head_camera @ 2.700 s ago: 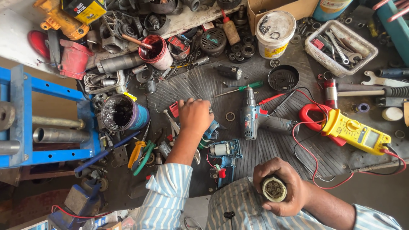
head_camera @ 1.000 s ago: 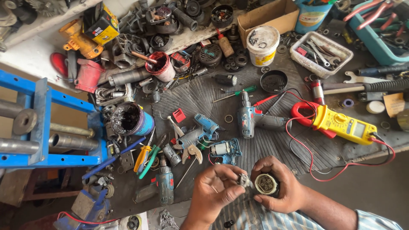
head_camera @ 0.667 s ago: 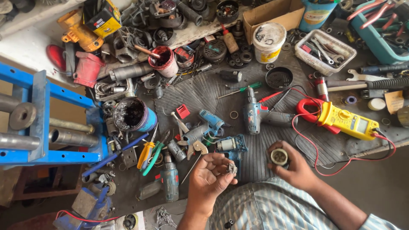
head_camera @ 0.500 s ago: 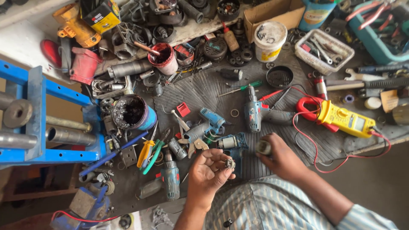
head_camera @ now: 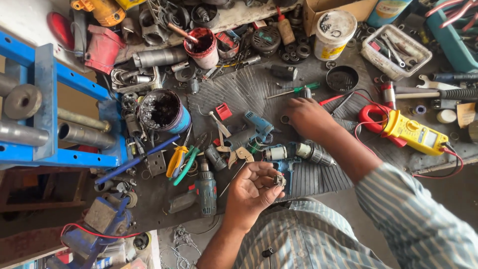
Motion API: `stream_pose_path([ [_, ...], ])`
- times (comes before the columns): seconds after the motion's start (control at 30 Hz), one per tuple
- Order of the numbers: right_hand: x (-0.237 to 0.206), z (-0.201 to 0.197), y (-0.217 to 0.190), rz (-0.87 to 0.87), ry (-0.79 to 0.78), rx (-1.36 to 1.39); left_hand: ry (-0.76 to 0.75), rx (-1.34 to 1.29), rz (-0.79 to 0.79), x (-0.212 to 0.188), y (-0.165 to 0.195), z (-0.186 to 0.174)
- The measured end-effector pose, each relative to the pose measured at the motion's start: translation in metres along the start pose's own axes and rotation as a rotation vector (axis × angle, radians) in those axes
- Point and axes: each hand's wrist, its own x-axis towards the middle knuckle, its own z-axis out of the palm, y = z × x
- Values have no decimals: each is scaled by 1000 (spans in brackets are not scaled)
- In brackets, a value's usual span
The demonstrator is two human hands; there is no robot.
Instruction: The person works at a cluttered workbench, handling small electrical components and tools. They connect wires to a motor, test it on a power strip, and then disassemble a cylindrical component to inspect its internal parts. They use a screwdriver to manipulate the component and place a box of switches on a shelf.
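My left hand [head_camera: 251,192] is raised palm-up near the bench's front edge, its fingertips pinching a small metal gear part [head_camera: 279,180]. My right hand [head_camera: 308,117] reaches forward, palm down over the ribbed black mat [head_camera: 249,92], just below a green-handled screwdriver [head_camera: 298,90]. Its fingers curl downward and hide whatever is under them. A blue drill body [head_camera: 279,154] with a silver cylindrical part [head_camera: 306,150] lies between my two hands, under the right wrist.
A yellow clamp meter [head_camera: 411,132] with red leads sits at the right. Pliers [head_camera: 181,159], a teal drill [head_camera: 206,187], a blue-rimmed can [head_camera: 167,110] and a red paint cup [head_camera: 201,47] crowd the left. A white tub [head_camera: 334,32] and tool tray [head_camera: 396,50] stand behind.
My right hand moved forward from near my body to the mat by the screwdriver; the round part it held is no longer seen in it. My left hand keeps the small part raised.
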Motion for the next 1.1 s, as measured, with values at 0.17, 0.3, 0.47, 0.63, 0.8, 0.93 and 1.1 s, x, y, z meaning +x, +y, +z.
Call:
stream_pose_path([
  [0.17,15,16,-9,25,-305,-160,37,11,17,-6,1,-1],
  [0.3,8,14,-1,81,-247,-50,45,45,57,-1,1,0],
  [0.47,-34,-2,-8,367,16,809,10,130,131,8,8,14],
  [0.63,-120,-16,-38,413,54,1925,-28,470,240,20,26,52],
  [0.8,-151,-25,-26,338,144,2034,-118,817,334,37,35,94],
  [0.93,-165,-35,-9,276,105,1712,-97,950,325,42,20,113],
  [1.1,-177,-42,11,209,92,1524,-110,916,304,53,-5,123],
])
